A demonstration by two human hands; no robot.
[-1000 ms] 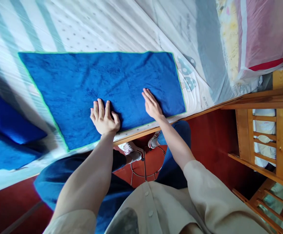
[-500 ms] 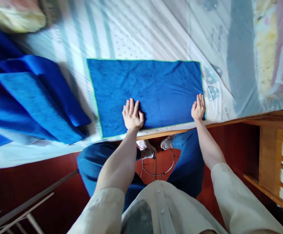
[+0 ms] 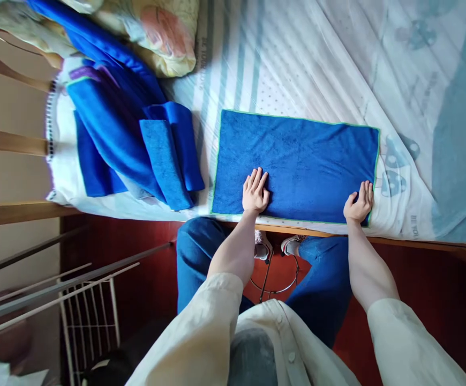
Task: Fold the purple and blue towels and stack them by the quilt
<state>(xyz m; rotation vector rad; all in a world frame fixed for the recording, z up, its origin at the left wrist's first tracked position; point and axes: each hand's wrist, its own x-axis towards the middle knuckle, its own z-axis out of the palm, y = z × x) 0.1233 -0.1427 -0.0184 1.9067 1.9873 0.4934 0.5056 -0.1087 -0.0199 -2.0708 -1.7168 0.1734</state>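
Observation:
A blue towel [image 3: 297, 161] with a thin green border lies spread out as a rectangle near the edge of the bed. My left hand [image 3: 256, 192] rests palm down on its lower left part, fingers spread. At the lower right corner my right hand [image 3: 359, 203] presses on the cloth, fingers stretched out flat and the thumb apart. Faint creases run across the towel's right half. To the left, a heap of blue cloths [image 3: 116, 128] lies bunched up, with a folded blue towel [image 3: 164, 161] at its near right side.
A patterned sheet [image 3: 317, 53] covers the bed. Yellowish bedding [image 3: 172, 37] is piled at the far left. Wooden rails [image 3: 12, 140] stand at the bed's left end, with a white metal rack [image 3: 90, 316] below. My knees touch or nearly touch the bed edge.
The view has swung left, so the whole scene sits further right and more of the blue heap and rails shows. Both hands stay on the towel at about the same places.

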